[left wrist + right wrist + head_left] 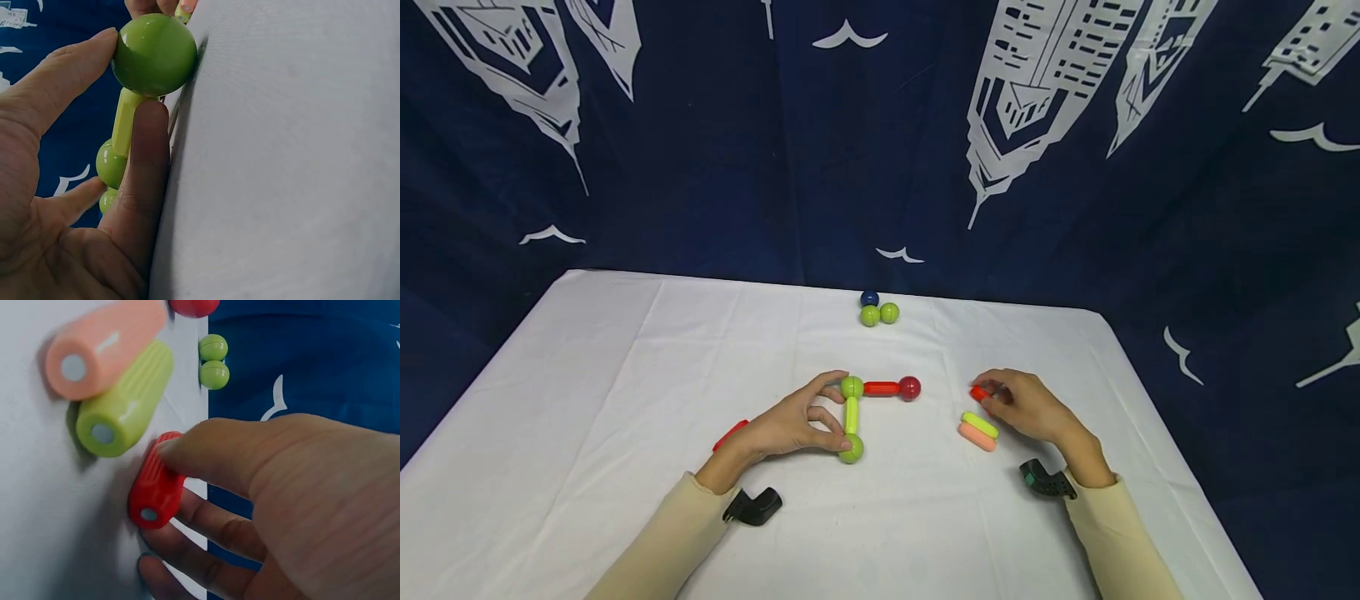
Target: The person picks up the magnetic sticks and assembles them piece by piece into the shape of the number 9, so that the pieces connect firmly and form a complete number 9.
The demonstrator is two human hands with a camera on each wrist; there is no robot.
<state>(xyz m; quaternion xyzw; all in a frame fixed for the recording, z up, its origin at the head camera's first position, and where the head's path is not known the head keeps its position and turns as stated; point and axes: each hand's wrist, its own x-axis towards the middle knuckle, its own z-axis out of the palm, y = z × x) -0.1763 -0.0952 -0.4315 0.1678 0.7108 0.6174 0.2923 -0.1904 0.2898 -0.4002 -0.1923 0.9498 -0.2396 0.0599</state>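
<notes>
An L-shaped magnetic ball-and-rod build lies on the white cloth. Its yellow-green rod (852, 415) joins a near green ball (851, 448) to a far green ball (852, 387); from there a red rod (881, 388) runs right to a red ball (909, 388). My left hand (793, 423) holds the build from the left, thumb on the near ball and a fingertip at the far one. At the right, my right hand (1028, 404) pinches a loose red rod (156, 481) between thumb and fingers, close over the cloth. Its metal end faces the right wrist camera.
Beside my right hand lie a yellow-green rod (981, 425) and a salmon rod (977, 437), side by side. Another red rod (730, 435) is partly behind my left wrist. Toward the back sit a blue ball (869, 299) and two green balls (880, 314).
</notes>
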